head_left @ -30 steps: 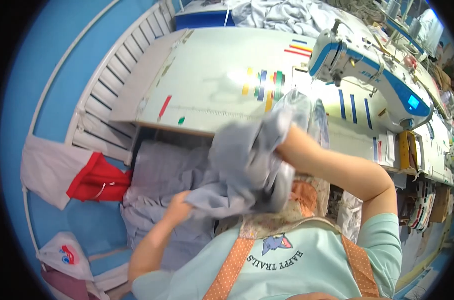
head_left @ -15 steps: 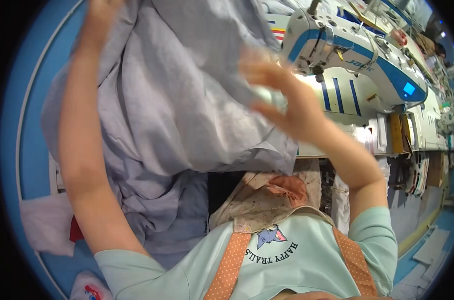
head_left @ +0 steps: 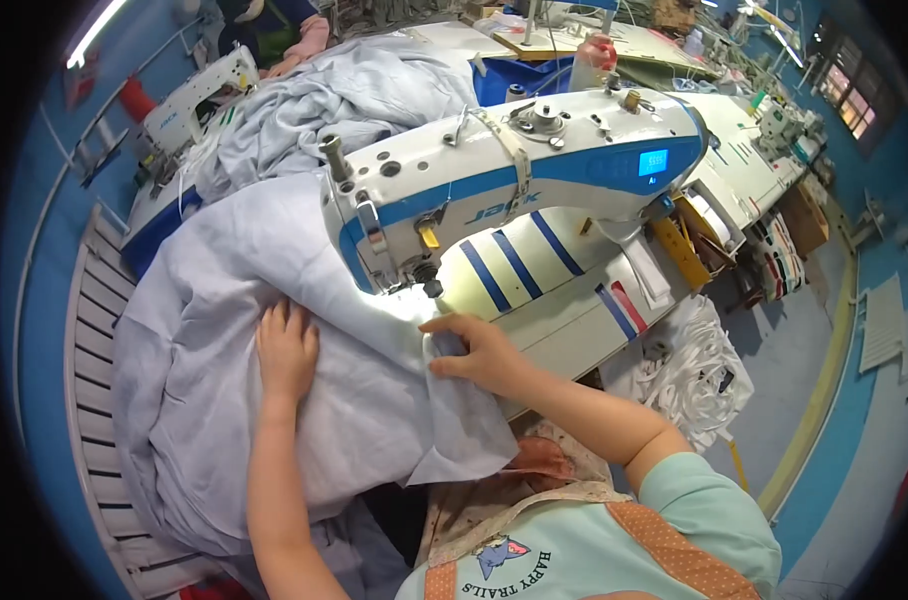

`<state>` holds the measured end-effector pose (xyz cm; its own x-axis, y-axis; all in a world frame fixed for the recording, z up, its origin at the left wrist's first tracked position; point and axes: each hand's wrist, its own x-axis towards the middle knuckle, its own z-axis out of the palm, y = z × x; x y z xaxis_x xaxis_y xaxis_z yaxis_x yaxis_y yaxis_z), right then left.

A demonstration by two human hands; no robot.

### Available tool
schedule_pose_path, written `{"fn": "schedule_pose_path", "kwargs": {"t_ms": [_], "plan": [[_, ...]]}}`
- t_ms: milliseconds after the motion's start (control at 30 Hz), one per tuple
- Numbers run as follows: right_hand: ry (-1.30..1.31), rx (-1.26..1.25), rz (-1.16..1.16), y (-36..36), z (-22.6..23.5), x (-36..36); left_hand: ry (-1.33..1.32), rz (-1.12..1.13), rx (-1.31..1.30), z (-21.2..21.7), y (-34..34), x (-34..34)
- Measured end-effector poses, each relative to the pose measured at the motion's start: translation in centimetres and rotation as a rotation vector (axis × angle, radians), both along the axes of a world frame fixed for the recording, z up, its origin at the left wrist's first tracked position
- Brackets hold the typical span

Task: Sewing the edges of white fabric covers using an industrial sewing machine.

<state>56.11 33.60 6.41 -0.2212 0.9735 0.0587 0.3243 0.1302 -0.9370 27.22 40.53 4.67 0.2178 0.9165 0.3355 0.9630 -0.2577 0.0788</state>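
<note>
On grey cloth (head_left: 359,425), the left hand (head_left: 287,355) now lies flat, right hand (head_left: 479,355) pinching it.

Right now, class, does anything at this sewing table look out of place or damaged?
Only the white strips beside the table look untidy, heaped in a loose tangle. The grey cloth is merely rumpled.

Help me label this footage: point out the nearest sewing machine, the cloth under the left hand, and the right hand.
Sewing machine (head_left: 559,180): head view, on its long upper arm.
Cloth (head_left: 359,405): head view, on its broad front part.
Right hand (head_left: 486,357): head view, on its back.
</note>
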Motion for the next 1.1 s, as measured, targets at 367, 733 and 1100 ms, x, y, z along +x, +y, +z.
{"fn": "schedule_pose_path", "kwargs": {"t_ms": [367,733,1100], "plan": [[0.281,-0.240,0.034,-3.8,-0.4,-0.7,-0.134,-0.088,0.129,0.1,2.4,-0.5],[0.386,-0.188,0.037,-10.2,-2.3,-2.5,0.175,0.357,-0.140,0.6,-5.9,-9.2],[0.314,-0.279,-0.036,-13.4,-4.2,-1.8,0.040,-0.356,-0.067,0.2,-3.1,3.7]]}}
